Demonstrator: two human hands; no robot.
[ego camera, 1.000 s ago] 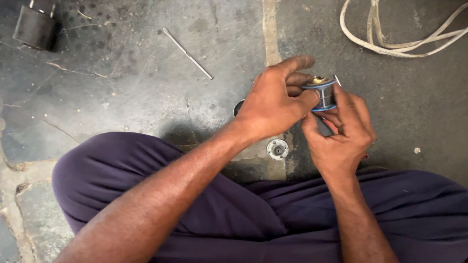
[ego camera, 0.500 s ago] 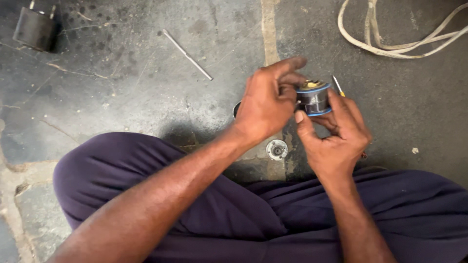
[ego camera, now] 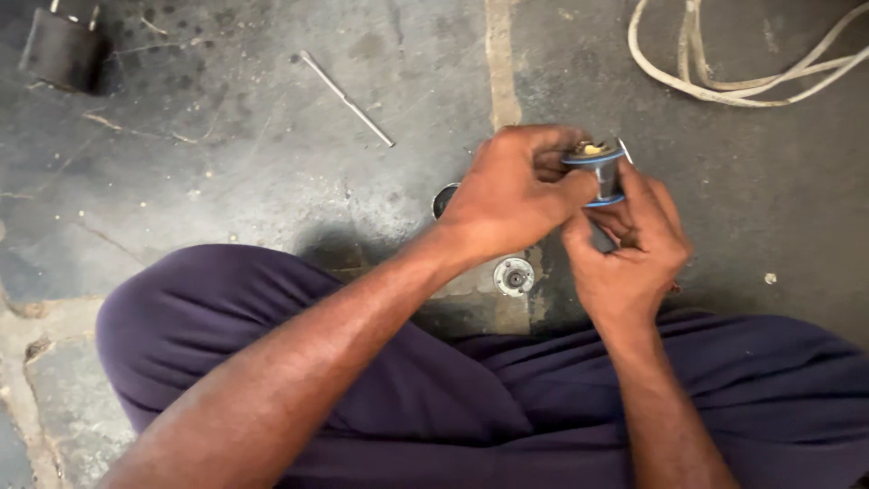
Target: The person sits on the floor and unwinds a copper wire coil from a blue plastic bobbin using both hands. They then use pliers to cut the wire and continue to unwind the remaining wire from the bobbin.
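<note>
A small metal cylinder with blue rings at its top and bottom and a brass-coloured piece in its top sits between both hands above the grey floor. My left hand grips it from the left, fingers curled over its upper edge. My right hand supports it from below and the right, thumb against its side. A thin metal pin pokes out beside the cylinder's top right.
A small round metal disc lies on the floor under my hands, and a dark ring shows behind my left wrist. A thin metal rod, a dark block and a white cord lie farther away. My purple-clad legs fill the foreground.
The cylinder has been turned in my hands, from lying sideways to standing more upright. My left fingers have closed further over its top.
</note>
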